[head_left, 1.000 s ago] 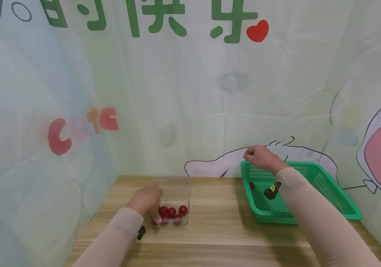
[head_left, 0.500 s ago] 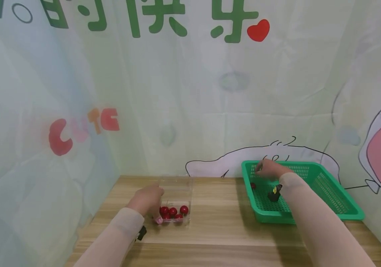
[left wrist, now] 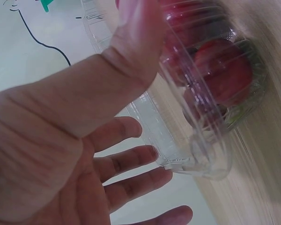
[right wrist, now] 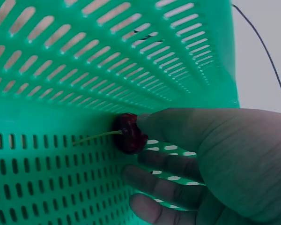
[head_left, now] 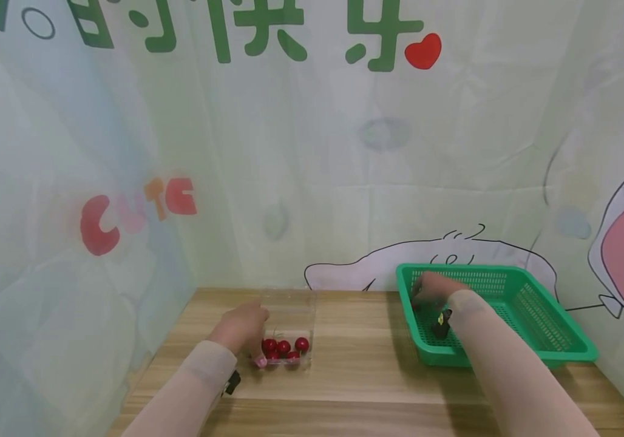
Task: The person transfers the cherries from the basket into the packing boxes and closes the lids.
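Note:
My left hand rests at the left side of a clear plastic clamshell box. In the left wrist view, the thumb lies against the box wall and the other fingers are loosely extended beside it. Several red cherries lie inside the box, whose lid stands raised at the back. My right hand reaches down into the green basket near its left wall. In the right wrist view it pinches a dark red cherry with a green stem between thumb and a finger. In the head view, the hand hides that cherry.
The box and basket stand apart on a wooden table, box left, basket right. A printed curtain hangs directly behind and along the sides. The basket's raised slotted walls surround my right hand.
My right hand has moved from above the basket's left rim down inside, over the cherry seen there earlier. My left hand and the box have stayed in place.

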The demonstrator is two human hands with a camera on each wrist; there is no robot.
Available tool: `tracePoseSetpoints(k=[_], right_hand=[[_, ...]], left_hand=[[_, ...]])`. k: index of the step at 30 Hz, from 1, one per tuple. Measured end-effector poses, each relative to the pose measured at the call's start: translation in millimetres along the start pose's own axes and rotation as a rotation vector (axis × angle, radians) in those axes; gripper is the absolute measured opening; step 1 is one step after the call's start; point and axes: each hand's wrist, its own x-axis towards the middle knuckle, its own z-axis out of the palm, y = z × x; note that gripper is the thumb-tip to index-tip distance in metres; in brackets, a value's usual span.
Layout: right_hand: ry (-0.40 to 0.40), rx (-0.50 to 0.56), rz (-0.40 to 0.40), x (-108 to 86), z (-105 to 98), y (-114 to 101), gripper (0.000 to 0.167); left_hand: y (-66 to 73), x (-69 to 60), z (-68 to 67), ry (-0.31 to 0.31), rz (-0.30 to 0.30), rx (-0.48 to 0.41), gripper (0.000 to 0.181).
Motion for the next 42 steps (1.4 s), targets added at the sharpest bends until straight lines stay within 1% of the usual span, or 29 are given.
tracePoseSetpoints(k=[5,7,11,16,20,23,25,28,31,33,35,38,40,42], right_hand=[[0.003,-0.002,0.013,-0.2,2,-3,0.022],[0.003,-0.002,0.023,-2.2,2,-5,0.021],[0.003,-0.005,0.02,-7.0,0,-8,0.021],[0.009,0.019,-0.014,-13.6,-5,-7,0.024],[0.045,0.029,-0.039,-20.8,-15,-7,0.021],[0.09,0.021,-0.038,-28.1,-25,-10,0.018],[0.118,0.004,-0.049,-33.3,-33,-14,0.018],[0.18,-0.059,-0.083,-38.9,-43,-23,0.017],[0.244,-0.098,-0.131,-44.0,-51,-40,0.017],[0.278,-0.103,-0.156,-46.5,-53,-57,0.017],[0.293,-0.096,-0.176,-48.3,-52,-77,0.017],[0.294,-0.105,-0.214,-48.2,-44,-110,0.014],[0.278,-0.113,-0.252,-46.9,-33,-131,0.012],[0.255,-0.121,-0.307,-45.1,-19,-150,0.009]], left_hand=[[0.5,2.3,0.6,-0.006,0.004,-0.005,0.101],[0.4,3.2,1.1,-0.005,0.005,-0.005,0.101],[0.2,3.8,1.1,-0.001,0.013,0.007,0.102],[1.3,3.4,0.2,0.004,0.015,-0.008,0.104],[2.5,3.2,-0.3,0.003,0.015,-0.018,0.105],[3.1,2.7,-1.2,0.003,0.015,-0.015,0.104],[2.6,2.4,-1.3,0.003,0.018,-0.012,0.103],[0.3,2.4,-0.7,0.004,0.019,-0.011,0.103],[-3.0,3.3,-0.4,0.007,0.024,-0.009,0.103],[-5.1,4.0,-0.5,0.011,0.03,-0.006,0.103],[-6.5,4.8,-0.6,0.014,0.036,-0.003,0.102],[-7.4,5.4,-0.6,0.013,0.037,-0.01,0.102],[-7.5,5.9,-0.3,0.009,0.034,-0.019,0.102],[-7.0,5.9,-0.2,0.004,0.032,-0.027,0.103]])
